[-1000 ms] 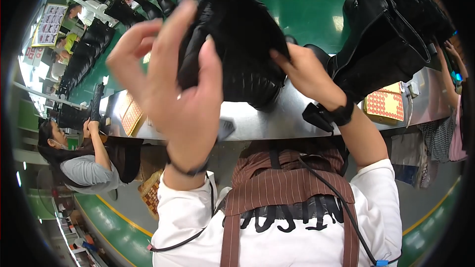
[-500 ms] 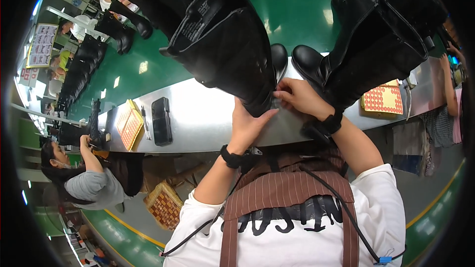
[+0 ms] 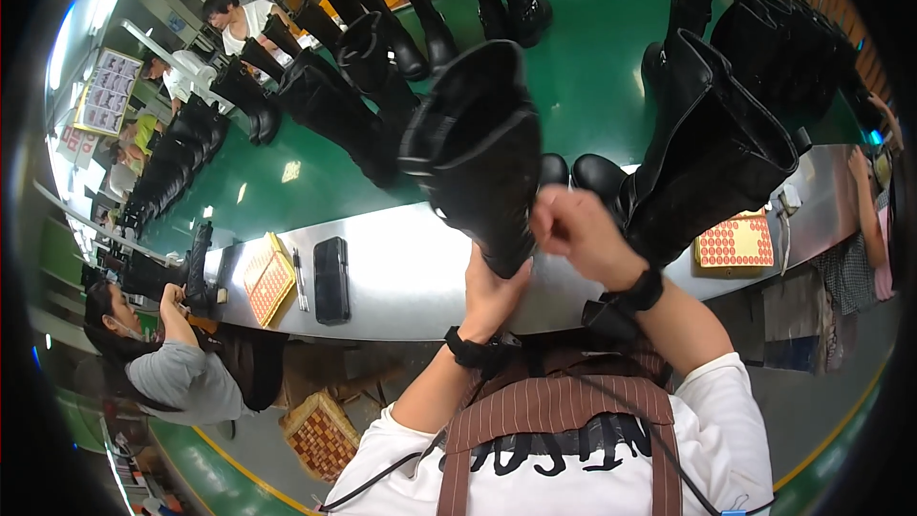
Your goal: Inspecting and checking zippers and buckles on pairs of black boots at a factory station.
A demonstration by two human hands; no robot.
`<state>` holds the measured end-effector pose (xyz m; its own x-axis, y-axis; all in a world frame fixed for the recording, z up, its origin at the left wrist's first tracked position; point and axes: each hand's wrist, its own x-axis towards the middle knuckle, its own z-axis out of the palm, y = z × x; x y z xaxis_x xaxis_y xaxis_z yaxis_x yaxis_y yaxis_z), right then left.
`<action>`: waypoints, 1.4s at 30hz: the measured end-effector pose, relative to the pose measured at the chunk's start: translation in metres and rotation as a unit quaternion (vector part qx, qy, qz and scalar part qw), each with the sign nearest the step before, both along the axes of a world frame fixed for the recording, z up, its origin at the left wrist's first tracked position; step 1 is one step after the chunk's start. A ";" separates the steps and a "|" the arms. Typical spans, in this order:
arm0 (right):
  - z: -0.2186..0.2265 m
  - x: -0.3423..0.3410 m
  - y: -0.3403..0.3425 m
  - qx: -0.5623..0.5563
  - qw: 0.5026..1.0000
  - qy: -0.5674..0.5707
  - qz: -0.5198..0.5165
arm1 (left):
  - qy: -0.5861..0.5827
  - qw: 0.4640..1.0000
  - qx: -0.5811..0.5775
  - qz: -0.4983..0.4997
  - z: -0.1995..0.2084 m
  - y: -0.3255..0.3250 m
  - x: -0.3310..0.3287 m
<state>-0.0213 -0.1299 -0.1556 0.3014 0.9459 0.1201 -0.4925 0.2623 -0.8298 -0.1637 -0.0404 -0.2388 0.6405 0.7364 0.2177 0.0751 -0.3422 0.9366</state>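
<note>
Here's the left hand, wrapped round the low part of a black boot, thumb on the side nearer the other hand. The boot is up in front of the person, over the metal bench, its shaft leaning left and its wide mouth turned up toward the view, a little blurred. Whether its sole touches the bench, I can't tell.

And the right hand is right at the boot's ankle, fingers curled in; whether they pinch anything there, I can't make out. A dark band rings that wrist, another the left.

Just to the right, a second boot stands tall, mouth gaping, in front of more dark boots. Below it lies a sticker sheet, yellow with red dots. Over on the left of the bench: a black phone, pens beside it, then another dotted sheet.

Beyond runs the green table, boots lined along its left side. At far left a co-worker in grey sits by the bench, near a woven-topped stool.
</note>
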 end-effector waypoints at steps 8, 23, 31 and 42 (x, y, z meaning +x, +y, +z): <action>0.113 0.008 -0.014 -0.038 0.967 -0.248 -0.034 | -0.017 0.998 -0.063 -0.023 -0.002 -0.004 0.000; 0.101 0.034 -0.128 0.027 0.538 -0.681 -0.496 | 0.183 0.950 0.078 -0.239 0.060 -0.032 0.017; 0.076 0.042 -0.121 0.000 0.634 -0.533 -0.561 | 0.095 0.917 -0.290 -0.258 -0.004 -0.044 0.098; -0.070 0.060 -0.126 -0.248 0.890 -0.291 -0.249 | 0.162 0.861 -0.303 -0.375 -0.006 -0.024 0.116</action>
<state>0.0384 -0.2556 -0.2255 0.7216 0.6923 -0.0014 0.1330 -0.1406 -0.9811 -0.0480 -0.0641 -0.2448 0.9402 0.0043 -0.3407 0.3370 0.1359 0.9317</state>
